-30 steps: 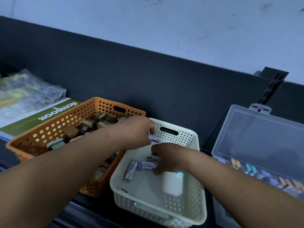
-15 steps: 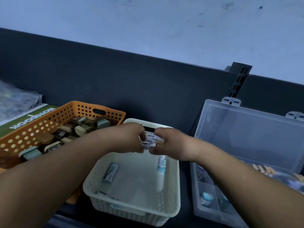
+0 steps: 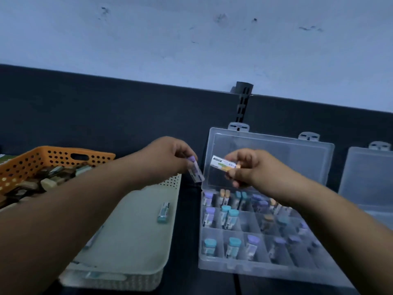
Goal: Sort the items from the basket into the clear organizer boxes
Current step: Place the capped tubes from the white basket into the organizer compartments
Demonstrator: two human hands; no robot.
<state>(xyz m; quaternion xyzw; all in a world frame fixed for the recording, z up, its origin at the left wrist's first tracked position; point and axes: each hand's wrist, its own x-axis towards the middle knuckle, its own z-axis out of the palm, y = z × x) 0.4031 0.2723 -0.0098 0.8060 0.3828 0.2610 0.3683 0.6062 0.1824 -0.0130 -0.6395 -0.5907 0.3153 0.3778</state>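
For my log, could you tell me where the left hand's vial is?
Head view, centre: the purple-capped vial is pinched by the left hand between the white basket and the open organizer box.

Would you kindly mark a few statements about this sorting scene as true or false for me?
1. The left hand pinches a purple-capped tube. True.
2. The right hand holds nothing. False: it grips an orange-capped tube.
3. The clear organizer box is closed. False: its lid stands open.
4. A teal-capped tube lies in the white basket. True.
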